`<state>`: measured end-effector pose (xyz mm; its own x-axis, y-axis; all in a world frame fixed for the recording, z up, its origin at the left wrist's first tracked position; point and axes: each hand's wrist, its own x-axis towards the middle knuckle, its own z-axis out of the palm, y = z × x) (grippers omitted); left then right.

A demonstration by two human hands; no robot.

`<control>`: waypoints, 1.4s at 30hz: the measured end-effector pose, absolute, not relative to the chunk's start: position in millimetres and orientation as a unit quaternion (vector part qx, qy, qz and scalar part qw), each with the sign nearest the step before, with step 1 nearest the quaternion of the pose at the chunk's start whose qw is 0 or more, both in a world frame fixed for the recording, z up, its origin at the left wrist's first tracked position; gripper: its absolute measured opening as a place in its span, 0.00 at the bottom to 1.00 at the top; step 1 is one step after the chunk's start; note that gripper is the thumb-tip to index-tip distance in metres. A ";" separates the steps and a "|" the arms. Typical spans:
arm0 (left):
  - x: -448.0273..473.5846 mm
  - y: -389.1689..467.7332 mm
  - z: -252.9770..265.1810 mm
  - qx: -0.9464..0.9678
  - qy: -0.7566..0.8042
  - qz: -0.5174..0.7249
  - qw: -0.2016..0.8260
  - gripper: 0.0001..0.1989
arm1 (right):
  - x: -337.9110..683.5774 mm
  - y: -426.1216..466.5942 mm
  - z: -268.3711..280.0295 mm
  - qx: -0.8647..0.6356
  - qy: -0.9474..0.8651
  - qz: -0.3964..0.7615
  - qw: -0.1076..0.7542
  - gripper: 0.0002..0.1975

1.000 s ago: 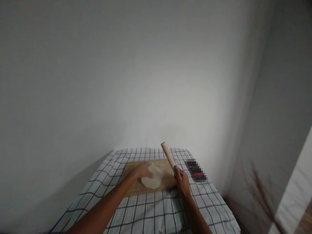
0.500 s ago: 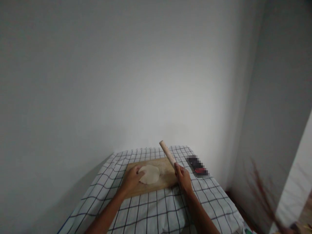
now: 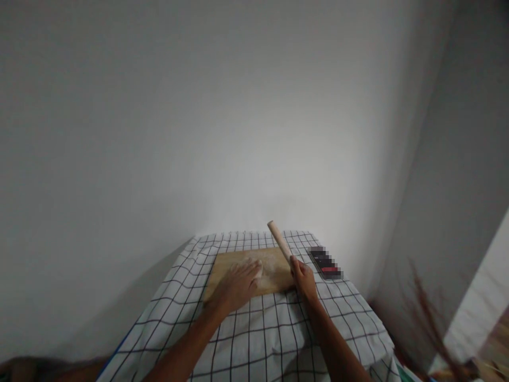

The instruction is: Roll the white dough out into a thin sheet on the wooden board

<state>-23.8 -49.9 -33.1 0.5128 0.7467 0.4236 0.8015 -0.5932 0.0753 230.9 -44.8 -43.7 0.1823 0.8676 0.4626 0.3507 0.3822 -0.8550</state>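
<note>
My left hand (image 3: 240, 281) lies flat with its fingers stretched out over the left and middle of a wooden board (image 3: 222, 260). Beneath its fingertips a pale edge of flattened dough (image 3: 260, 269) peeks out; the hand hides most of the sheet. A wooden rolling pin (image 3: 280, 240) is gripped near its lower end by my right hand (image 3: 304, 278), which is at the board's right edge. The pin slants up and to the left, its far end raised off the board. White flour is smeared over the board's middle and right.
A white cloth with dark checks (image 3: 258, 329) covers the table. Right of the board lies a flat dark object with a red patch (image 3: 326, 262), blurred out. A pale wall (image 3: 246, 132) rises behind the table. Reddish thin twigs (image 3: 427, 307) stand at the lower right.
My left hand has gone from pinching the dough sheet's left edge to lying flat over it. My right hand still holds the rolling pin. The view has shifted slightly.
</note>
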 end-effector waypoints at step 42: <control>-56.5 -28.7 -32.6 -0.736 -0.609 -0.284 0.086 0.15 | 168.5 66.6 45.3 -0.422 -0.904 0.011 0.069 0.24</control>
<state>-56.5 -28.7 -32.6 0.0980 0.8472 0.5221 0.9445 -0.2445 0.2194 168.5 66.6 45.3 -0.6345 0.7642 0.1156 0.7612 0.6438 -0.0780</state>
